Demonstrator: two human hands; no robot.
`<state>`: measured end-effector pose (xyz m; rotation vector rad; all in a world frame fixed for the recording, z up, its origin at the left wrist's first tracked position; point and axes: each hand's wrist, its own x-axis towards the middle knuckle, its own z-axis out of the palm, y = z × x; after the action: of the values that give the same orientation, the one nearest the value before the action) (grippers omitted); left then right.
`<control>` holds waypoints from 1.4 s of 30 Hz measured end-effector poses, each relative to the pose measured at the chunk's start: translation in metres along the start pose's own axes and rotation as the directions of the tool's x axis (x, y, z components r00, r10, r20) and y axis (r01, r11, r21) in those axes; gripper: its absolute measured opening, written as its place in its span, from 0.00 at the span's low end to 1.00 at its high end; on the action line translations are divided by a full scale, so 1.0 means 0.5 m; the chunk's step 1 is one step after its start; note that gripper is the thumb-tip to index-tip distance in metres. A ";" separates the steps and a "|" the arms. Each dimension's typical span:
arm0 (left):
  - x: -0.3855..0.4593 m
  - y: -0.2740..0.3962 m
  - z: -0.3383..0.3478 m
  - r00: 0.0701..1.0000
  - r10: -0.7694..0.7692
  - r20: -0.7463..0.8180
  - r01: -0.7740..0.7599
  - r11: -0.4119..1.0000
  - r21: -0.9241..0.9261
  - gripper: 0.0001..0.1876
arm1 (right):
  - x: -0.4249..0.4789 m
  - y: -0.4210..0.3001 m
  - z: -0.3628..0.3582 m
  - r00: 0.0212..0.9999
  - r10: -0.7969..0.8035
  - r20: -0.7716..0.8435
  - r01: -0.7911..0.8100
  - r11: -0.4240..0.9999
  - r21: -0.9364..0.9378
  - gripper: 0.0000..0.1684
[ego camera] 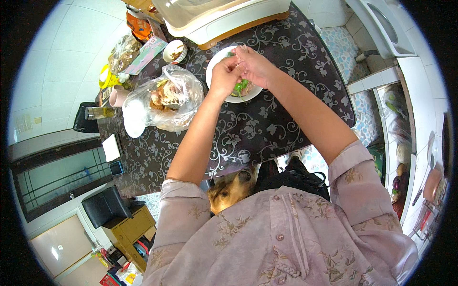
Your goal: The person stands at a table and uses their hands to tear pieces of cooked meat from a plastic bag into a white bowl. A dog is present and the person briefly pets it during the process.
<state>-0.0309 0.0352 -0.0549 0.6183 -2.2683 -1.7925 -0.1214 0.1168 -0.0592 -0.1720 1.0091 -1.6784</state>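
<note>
Both my hands meet over a white plate (213, 60) near the table's far edge. My left hand (225, 75) and my right hand (257, 68) pinch a pale pink piece of food (240, 68), which looks like meat. Much of it is hidden by my fingers. Green leafy herbs (241, 85) and more pinkish shreds lie in the plate beneath. To the left of my left forearm sits a clear plastic bag (191, 84) with browned cooked meat (166, 94) inside, its bones partly showing.
A large white lidded container (229, 25) stands behind the plate. Left are a small bowl (174, 52) with food scraps, a white round object (135, 118), a pink cup (118, 96) and a glass bottle (101, 113). A dog (232, 191) looks up from below the table edge.
</note>
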 end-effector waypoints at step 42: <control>0.004 -0.014 -0.037 0.979 0.129 -0.157 0.023 0.697 0.717 0.16 | -0.001 0.042 -0.077 0.976 -0.171 -0.135 0.115 0.932 -0.344 0.14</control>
<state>-0.0242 0.0168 -0.0571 0.7818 -2.7582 -0.6911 -0.1284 0.1369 -0.0975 -0.3428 1.4345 -1.6608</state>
